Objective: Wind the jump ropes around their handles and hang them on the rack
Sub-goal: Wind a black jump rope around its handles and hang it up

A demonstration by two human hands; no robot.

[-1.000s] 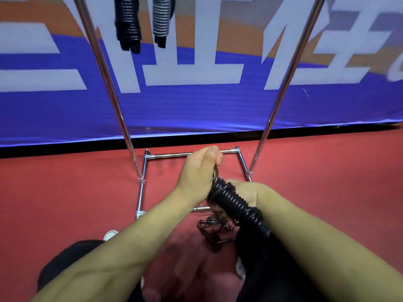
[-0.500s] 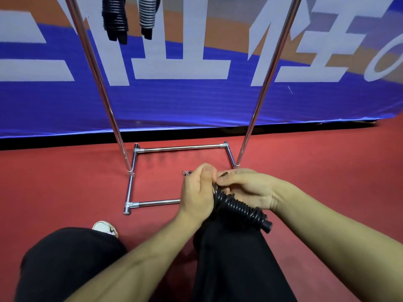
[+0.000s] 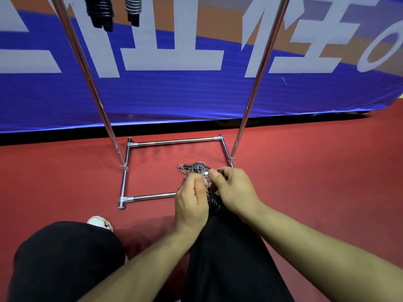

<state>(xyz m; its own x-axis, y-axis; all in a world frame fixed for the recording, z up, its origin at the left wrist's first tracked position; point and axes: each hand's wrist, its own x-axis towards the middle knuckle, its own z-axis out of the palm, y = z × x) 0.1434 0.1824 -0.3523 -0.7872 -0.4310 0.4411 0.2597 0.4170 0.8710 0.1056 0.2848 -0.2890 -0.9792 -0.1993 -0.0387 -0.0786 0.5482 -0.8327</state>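
Left hand (image 3: 192, 199) and right hand (image 3: 234, 190) both curled around black wound jump rope (image 3: 212, 200), thumbs pinching its top, chrome rack (image 3: 174, 141) behind

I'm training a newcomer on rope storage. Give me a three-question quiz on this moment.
1. True or false: wound ropes already hang on the rack.
2. What do the left hand and right hand hold together? A) a shoe B) the black wound rope C) a rack pole
3. Where does the grey tangled rope lie?

Key: 1 true: the black bundle and grey bundle hang at top left. 2 B. 3 On the red floor, inside the rack's base.
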